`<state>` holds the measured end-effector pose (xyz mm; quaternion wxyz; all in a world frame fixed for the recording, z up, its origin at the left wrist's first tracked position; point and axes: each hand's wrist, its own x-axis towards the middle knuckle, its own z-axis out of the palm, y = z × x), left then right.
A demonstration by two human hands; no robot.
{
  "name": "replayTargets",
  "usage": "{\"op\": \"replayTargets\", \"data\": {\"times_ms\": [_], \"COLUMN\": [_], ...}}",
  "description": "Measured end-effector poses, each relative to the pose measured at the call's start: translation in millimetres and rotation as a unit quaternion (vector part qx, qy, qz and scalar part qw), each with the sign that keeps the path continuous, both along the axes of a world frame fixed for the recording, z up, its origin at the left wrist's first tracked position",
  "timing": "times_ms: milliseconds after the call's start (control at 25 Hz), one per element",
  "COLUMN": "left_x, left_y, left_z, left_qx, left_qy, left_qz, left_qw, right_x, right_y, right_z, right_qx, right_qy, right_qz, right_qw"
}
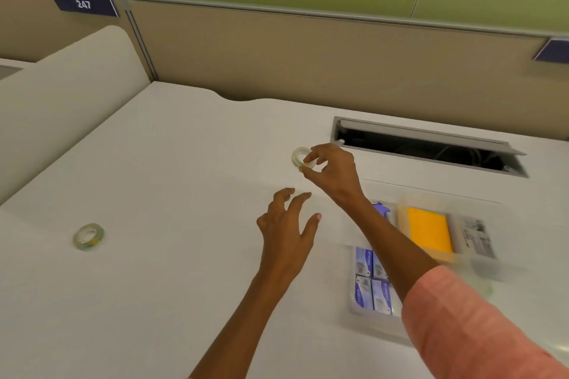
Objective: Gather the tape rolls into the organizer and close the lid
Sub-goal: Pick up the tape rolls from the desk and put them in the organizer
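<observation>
Right grip pinches the white tape roll, thumb and fingertips on its rim, near the cable hatch. I can't tell whether it's off the surface yet. Left grip hangs open, holding nothing. I'd lift straight up, then carry it right to the organizer (blurred, lid not readable) and drop it in a free compartment. Second tape roll sits far left, a job for the left grip.
</observation>
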<state>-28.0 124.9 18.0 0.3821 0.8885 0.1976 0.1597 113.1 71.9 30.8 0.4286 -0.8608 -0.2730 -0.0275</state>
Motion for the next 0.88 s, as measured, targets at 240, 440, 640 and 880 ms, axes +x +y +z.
{"op": "replayTargets", "data": {"times_ms": [240, 440, 640, 880], "left_x": [9, 9, 10, 10], "left_y": [-91, -141, -155, -156], "left_z": [-4, -21, -34, -45], "left_qx": [0.015, 0.034, 0.027, 0.034], "left_qy": [0.015, 0.020, -0.006, 0.006], "left_qz": [-0.083, -0.127, -0.126, -0.119], "left_qw": [0.996, 0.991, 0.992, 0.992], "right_x": [-10, -31, -50, -61], "right_y": [-152, -282, -340, -348], "right_z": [19, 13, -10, -39], "right_qx": [-0.011, -0.082, -0.221, -0.323], "right_qy": [-0.005, 0.010, -0.020, -0.078], "right_qz": [-0.067, -0.143, -0.162, -0.164], "right_qw": [0.998, 0.986, 0.962, 0.929]}}
